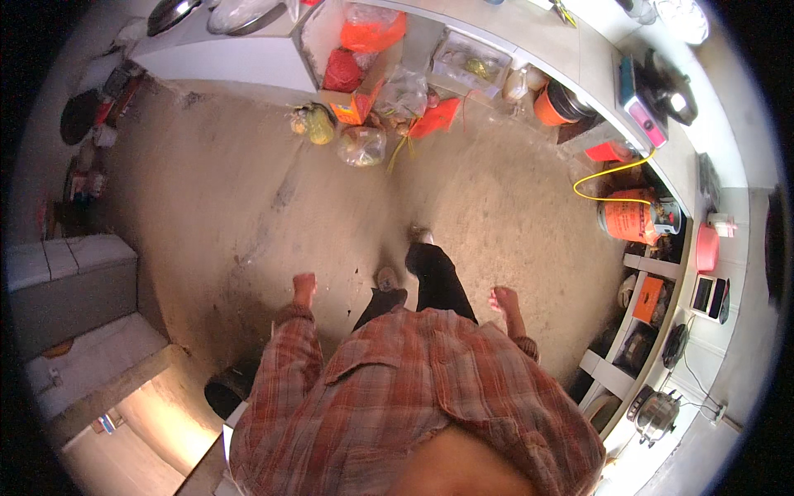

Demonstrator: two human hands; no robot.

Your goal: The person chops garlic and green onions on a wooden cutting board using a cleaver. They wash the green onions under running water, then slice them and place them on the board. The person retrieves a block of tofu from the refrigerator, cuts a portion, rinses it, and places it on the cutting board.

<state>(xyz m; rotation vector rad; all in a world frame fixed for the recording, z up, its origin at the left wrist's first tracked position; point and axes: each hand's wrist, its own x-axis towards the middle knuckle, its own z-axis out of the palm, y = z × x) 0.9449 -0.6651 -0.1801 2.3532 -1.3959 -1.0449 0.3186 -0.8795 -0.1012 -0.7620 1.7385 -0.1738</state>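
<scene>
My left hand (304, 289) hangs low beside my body, over the bare brown floor (347, 204), touching nothing; its fingers look curled, but it is too small to read clearly. On the other side, my right hand (505, 299) also hangs free, with its fingers loosely bent and no object visible in it. Both arms come out of a red and grey plaid shirt (397, 372). Between the hands are my legs in dark trousers (437, 279), one foot ahead of the other.
Ahead, a squash (320, 126), a clear plastic bag (361, 147) and an orange cardboard box (353, 106) stand on the floor. Along the right runs a counter (676, 167) with a gas stove (645, 118); a gas cylinder (667, 217) with a yellow hose (577, 186) stands beneath.
</scene>
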